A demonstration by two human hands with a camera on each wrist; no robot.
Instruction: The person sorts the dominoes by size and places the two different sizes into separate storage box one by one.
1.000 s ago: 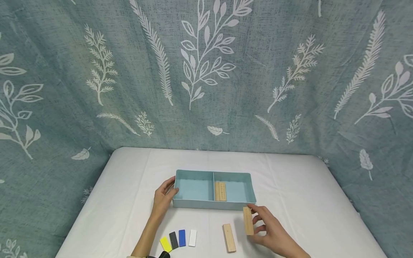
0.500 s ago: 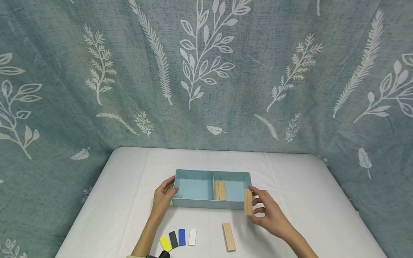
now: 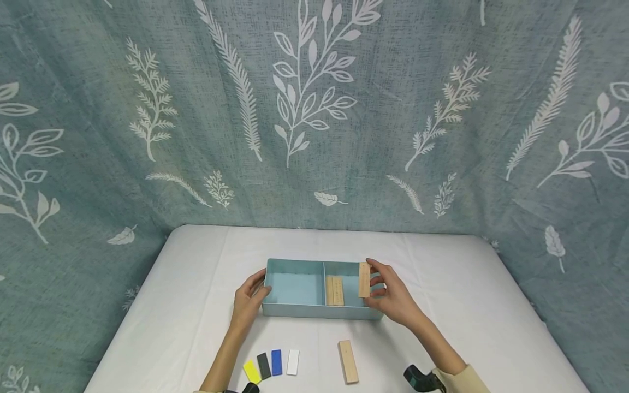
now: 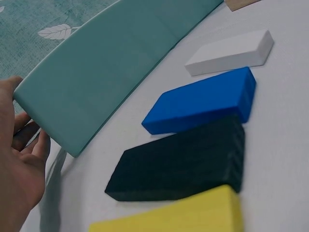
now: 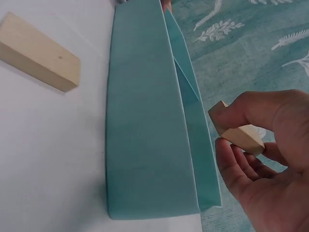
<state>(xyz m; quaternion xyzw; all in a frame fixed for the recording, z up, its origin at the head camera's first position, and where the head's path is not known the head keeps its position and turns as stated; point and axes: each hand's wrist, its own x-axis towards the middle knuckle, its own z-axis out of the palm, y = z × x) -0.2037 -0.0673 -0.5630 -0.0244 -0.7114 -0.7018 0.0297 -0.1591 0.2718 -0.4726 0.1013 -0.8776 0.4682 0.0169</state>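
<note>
A pale blue-green two-compartment box (image 3: 304, 311) stands on the table. My left hand (image 3: 248, 305) grips its left end, thumb at the rim and fingers along the outer side. My right hand (image 3: 395, 297) pinches a plain wooden block (image 3: 364, 280) between thumb and fingers, held upright above the right compartment. In the right wrist view, this wooden block (image 5: 244, 137) is raised beyond the box wall. Two wooden blocks (image 3: 334, 291) stand side by side against the divider in the right compartment. One more wooden block (image 3: 348, 362) lies on the table in front of the box.
Left of the lying wooden block, a white block (image 3: 293, 362), a blue block (image 3: 277, 362), a black block (image 3: 264, 366) and a yellow block (image 3: 252, 371) lie in a row. A white cloth covers the table (image 3: 442, 284). Behind hangs a leaf-patterned curtain (image 3: 304, 207).
My right hand has carried its wooden block up and leftward, from in front of the box's right corner to over the right compartment. My left hand has stayed on the box.
</note>
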